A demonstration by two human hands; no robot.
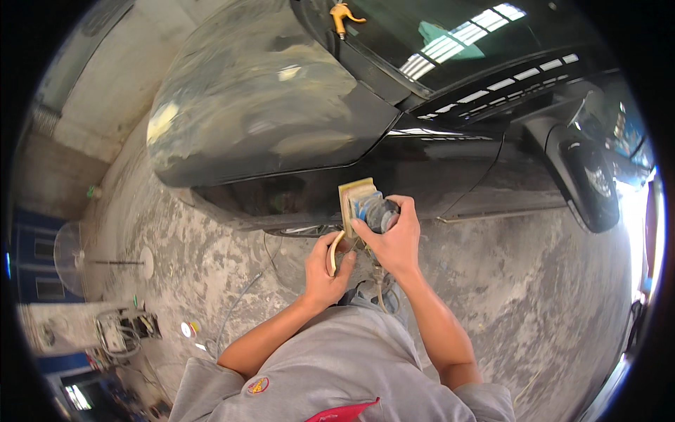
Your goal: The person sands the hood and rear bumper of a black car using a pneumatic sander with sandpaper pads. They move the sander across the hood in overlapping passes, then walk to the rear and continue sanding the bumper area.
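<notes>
My right hand (pixel 396 245) grips a hand-held sander (pixel 373 208) with a dark round top and a rectangular pad, tipped so that the pad faces left. In my left hand (pixel 322 274) is a curled yellowish strip (pixel 334 254), probably sandpaper, pinched between thumb and fingers. Its upper end meets the pad's lower corner; whether it is still attached there cannot be told. A hose (pixel 381 293) hangs beneath the sander. Just beyond my hands stands a black car, its front fender (pixel 295 195) nearest and its hood (pixel 253 100) sanded dull with pale filler patches.
A yellow air blow gun (pixel 341 18) lies by the windshield base. The side mirror (pixel 585 169) juts out at right. Air hose (pixel 240 295) runs over the concrete floor (pixel 474 295). At left are a pedestal fan (pixel 74 258) and a small can (pixel 188 329).
</notes>
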